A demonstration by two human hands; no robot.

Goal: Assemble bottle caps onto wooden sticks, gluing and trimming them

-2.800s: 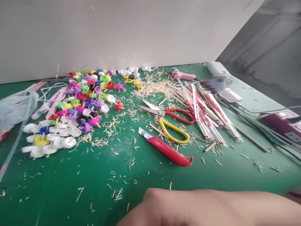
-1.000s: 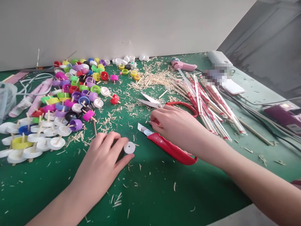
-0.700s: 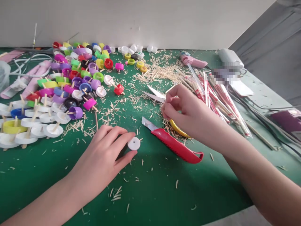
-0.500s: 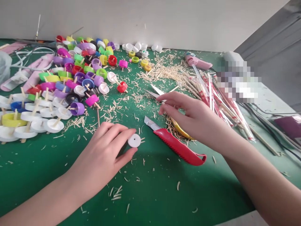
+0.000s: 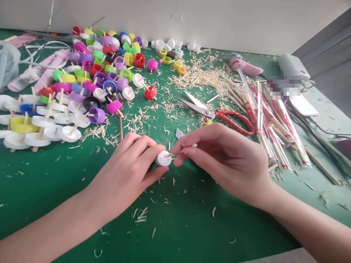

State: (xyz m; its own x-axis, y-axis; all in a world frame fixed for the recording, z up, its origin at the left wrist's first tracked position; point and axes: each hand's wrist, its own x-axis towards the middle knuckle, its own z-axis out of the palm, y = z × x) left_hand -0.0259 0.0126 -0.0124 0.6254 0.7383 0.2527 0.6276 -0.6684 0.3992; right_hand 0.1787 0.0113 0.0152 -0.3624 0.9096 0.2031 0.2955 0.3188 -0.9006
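My left hand (image 5: 131, 166) pinches a small white bottle cap (image 5: 163, 158) between thumb and fingers, low over the green table. In my right hand (image 5: 227, 160), a thin wooden stick (image 5: 170, 155) is pinched between thumb and fingertips. The stick's tip meets the cap's flat face near its middle; whether it has entered the hole I cannot tell. Behind my right fingers shows the blade of a utility knife (image 5: 179, 133), its handle hidden by the hand. Scissors (image 5: 204, 110) with red handles lie part open beyond that hand.
Many coloured caps with sticks through them crowd the left (image 5: 109, 87). White caps with sticks (image 5: 52, 132) stand nearer. Wood shavings (image 5: 203, 76) litter the green table (image 5: 175, 226). Wrapped stick bundles (image 5: 259, 109), a pink glue gun (image 5: 246, 67) and cables lie right.
My right hand has come from the scissors area to the white cap and now holds a wooden stick against it. The red-handled scissors are now uncovered; the knife handle is now hidden. The view has shifted.
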